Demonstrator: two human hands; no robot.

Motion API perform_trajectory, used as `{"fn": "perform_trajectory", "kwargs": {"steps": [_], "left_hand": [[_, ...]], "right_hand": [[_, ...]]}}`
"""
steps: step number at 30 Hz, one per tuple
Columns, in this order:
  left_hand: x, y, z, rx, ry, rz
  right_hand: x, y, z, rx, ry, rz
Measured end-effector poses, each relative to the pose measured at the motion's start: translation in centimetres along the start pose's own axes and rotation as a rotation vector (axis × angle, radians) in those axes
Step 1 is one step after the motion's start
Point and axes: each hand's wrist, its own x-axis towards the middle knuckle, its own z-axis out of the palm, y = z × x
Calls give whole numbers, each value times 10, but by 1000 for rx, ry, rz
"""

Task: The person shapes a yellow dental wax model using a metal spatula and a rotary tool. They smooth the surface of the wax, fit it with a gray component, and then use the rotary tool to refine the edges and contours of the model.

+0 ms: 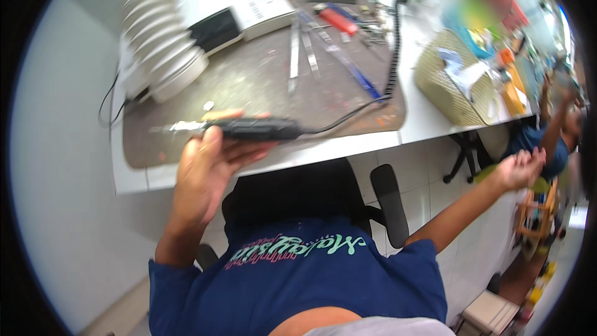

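My left hand [208,165] is closed round a black corded rotary handpiece [264,129] above the near left part of the bench. Its shiny metal tip points left and is smeared by motion. From its right end a black cord [392,62] runs to the right and becomes coiled. A small white piece [209,106] lies on the worn brown mat [261,87] just beyond the tip. My right hand [521,169] is stretched far out to the right, away from the bench, fingers curled together. Whatever those fingers may hold is too small to make out.
A ribbed white hose [158,31] stands at the left beside boxes [258,9]. Slim metal tools [294,56] and a red-handled tool [336,20] lie on the mat. Right of it stands a woven basket [438,81]. A black chair [298,193] is at the bench; another person [519,140] sits far right.
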Motion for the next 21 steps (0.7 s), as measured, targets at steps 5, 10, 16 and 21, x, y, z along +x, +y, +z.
{"fn": "perform_trajectory", "kwargs": {"steps": [5, 10, 16, 21], "left_hand": [[4, -15, 5, -14, -85, 93], [-3, -23, 17, 164, -223, 346], [-19, -20, 17, 521, -458, 595], [-26, -6, 9, 951, -503, 803]], "right_hand": [[-192, -98, 90, 216, -629, 103], [-286, -129, 136, 235, -1449, 852], [-328, -119, 134, 668, -1225, 1415], [-347, -109, 129, 681, -1278, 1466]]}}
